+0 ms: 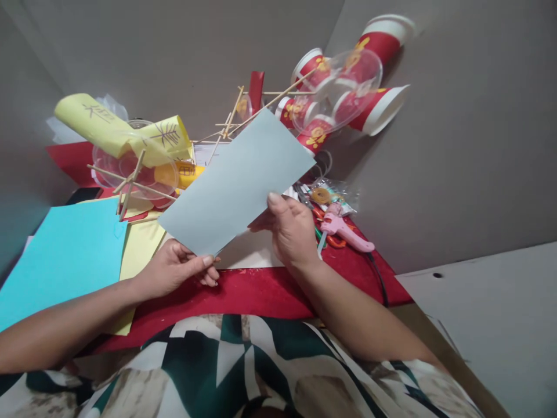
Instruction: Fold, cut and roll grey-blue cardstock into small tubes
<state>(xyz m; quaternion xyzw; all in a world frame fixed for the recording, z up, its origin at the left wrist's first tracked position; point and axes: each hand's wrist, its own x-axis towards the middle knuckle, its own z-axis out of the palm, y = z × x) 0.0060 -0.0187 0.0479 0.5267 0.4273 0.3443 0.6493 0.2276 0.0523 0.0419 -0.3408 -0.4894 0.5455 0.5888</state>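
A pale grey-blue sheet of paper (pixel 239 183) is held up at a slant above the table in both hands. My left hand (pixel 183 267) pinches its lower corner between thumb and fingers. Along its lower right edge, my right hand (pixel 291 226) grips with the thumb on top and the fingers behind. Under the sheet, part of a white sheet (pixel 250 252) shows on the red tablecloth (pixel 256 290). Near my right hand lie a pink hot glue gun (pixel 348 229) and orange-handled scissors (pixel 335 241).
Cyan paper (pixel 65 249) and yellow paper (pixel 141 244) lie at left. Behind are rolled yellow papers (pixel 98 125), crossed sticks (pixel 130 181) and a clear plastic lid (pixel 104 162). Red-and-white paper cups (pixel 383 40) on sticks stand back right. A tape roll (pixel 321 195) sits near the wall.
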